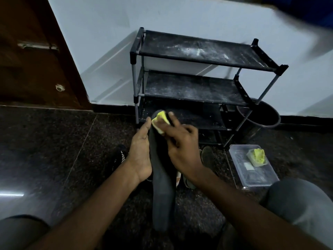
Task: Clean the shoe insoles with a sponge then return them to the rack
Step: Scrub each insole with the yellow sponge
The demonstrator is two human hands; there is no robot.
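A long dark grey insole (163,192) stands lengthwise between my hands, toe end pointing at the rack. My left hand (140,152) holds it from the left side, thumb up along its edge. My right hand (180,147) grips a yellow sponge (161,121) and presses it on the insole's toe end. The black three-shelf shoe rack (198,82) stands against the wall just beyond, its shelves dusty and bare.
A clear plastic tub (252,175) with a second yellow sponge (257,156) lies on the floor at right. A black bucket (259,120) stands beside the rack. Shoes (119,156) lie on the dark stone floor under my hands. A brown door (36,51) is at left.
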